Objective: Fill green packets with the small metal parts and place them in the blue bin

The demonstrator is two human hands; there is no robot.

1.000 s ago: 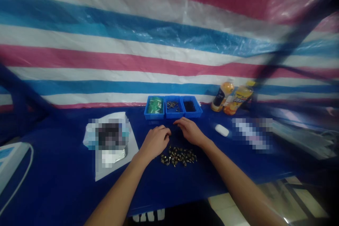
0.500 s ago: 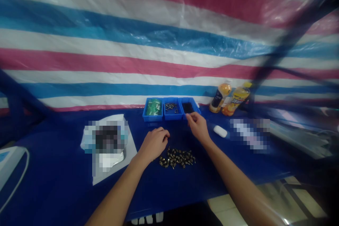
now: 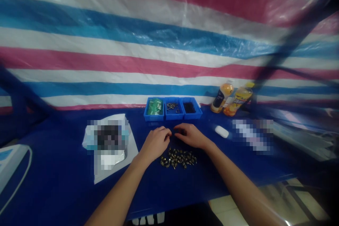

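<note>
Evidently close fingertip work, both hands low over the blue surface. Left hand: fingers bent, thumb tucked in, grip narrow; whether a small part is pinched there, cannot tell. Right hand: forefinger and thumb a little parted, pointing at the left fingertips across a small gap; nothing made out between them. My reading of the step: fine two-handed handling of small pieces. Done well, I judge, it wants the left hand steady as a holder, the right doing the finer moves with a light tip-to-tip pinch, wrists kept low so that a dropped piece lands close by, and sleeve-side forearms kept wide of the loose parts. Position: pile of small metal parts, brassy and dark, lies loose on the surface on the wearer's side of the fingertips, between the forearms; its left edge just beside the heel of the left hand, the right wrist near its other side. Beyond the fingertips, a row of three: left blue bin with green pieces, middle blue bin with small metal bits, right blue bin with black bits, too small to identify. White rounded case lies to the right of the right hand, apart from it.
</note>
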